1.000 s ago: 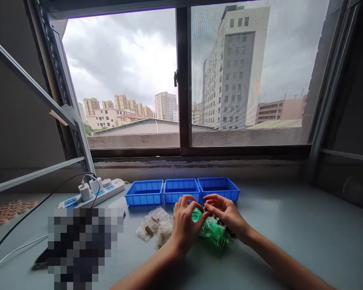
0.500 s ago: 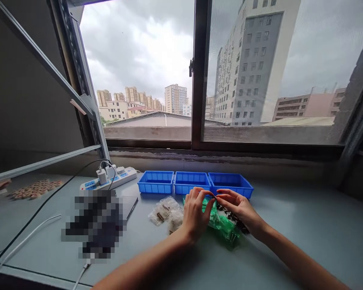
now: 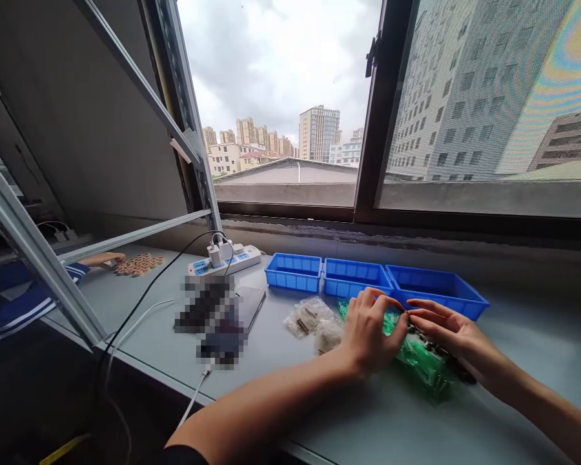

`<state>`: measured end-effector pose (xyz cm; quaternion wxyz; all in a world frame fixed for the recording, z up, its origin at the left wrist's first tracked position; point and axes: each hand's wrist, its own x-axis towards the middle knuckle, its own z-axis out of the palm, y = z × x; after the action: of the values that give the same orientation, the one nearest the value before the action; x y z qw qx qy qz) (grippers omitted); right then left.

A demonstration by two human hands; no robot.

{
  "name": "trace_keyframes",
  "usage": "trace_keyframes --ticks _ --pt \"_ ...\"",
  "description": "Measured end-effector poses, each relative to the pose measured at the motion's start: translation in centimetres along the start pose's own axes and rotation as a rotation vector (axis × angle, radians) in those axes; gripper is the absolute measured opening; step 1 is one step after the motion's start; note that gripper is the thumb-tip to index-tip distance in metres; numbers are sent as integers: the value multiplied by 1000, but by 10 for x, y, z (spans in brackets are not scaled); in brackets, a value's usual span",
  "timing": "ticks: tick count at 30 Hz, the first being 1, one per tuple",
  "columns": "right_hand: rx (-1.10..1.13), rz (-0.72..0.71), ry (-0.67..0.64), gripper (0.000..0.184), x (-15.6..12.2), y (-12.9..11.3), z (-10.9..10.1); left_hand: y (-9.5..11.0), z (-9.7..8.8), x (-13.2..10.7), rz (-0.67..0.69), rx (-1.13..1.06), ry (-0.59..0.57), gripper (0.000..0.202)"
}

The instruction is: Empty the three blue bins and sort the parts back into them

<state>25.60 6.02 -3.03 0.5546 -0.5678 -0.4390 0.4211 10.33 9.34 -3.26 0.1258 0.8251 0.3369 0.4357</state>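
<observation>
My left hand point(image 3: 370, 330) and my right hand point(image 3: 452, 328) meet at the fingertips above the worktop. Both are closed in a pinch around something small and dark, too little to make out. Beneath them lies a crumpled green plastic bag point(image 3: 428, 373), partly covered by my left hand. Small dark parts point(image 3: 436, 347) are heaped beside the bag, half hidden under my right hand. To the left of my left hand are clear plastic bags point(image 3: 312, 315) with small metal-looking pieces inside.
Three blue bins point(image 3: 294, 279) stand in a row behind my hands. A power strip point(image 3: 239, 259) with plugs and cables, and a blurred-out dark object point(image 3: 217, 323), lie leftward. Past a metal rack post point(image 3: 72, 284), another person's hand point(image 3: 99, 259) is near small tan pieces point(image 3: 138, 265).
My view has turned left, so the scene sits farther right and another person's blue sleeve shows. My hands keep their fingertip pinch over the green bag.
</observation>
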Motion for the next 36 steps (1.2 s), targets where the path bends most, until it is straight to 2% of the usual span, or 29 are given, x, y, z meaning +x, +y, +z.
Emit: trace_keyframes --ticks 9,14,17,19,21,27,29,31,33,35,36 --pt "13 -23 70 59 4 4 0 -2 3 1 -44 -2 -34 18" --pt "-71 -97 103 60 12 5 -7 -10 2 3 20 54 -21 22" --pt "-74 -155 182 61 20 4 -18 -10 -4 6 129 128 1 10" --pt "-21 -165 250 61 24 0 -24 -6 -13 9 236 186 11 10" --pt "30 -176 309 59 26 -4 -28 1 -24 13 363 246 11 15" --pt "29 -255 427 65 29 -12 -34 26 -55 18 752 414 -96 35" --pt "9 -276 454 64 31 -12 -36 35 -63 8 786 393 -92 32" --pt "1 -289 475 61 32 -11 -38 42 -70 -12 749 333 -58 27" --pt "-3 -299 489 58 33 -10 -40 46 -78 -43 648 239 -11 19" --pt "-17 -308 499 55 34 -10 -41 47 -87 -79 558 214 -76 11" --pt "-26 -312 504 54 34 -9 -42 47 -92 -98 444 228 -26 17"
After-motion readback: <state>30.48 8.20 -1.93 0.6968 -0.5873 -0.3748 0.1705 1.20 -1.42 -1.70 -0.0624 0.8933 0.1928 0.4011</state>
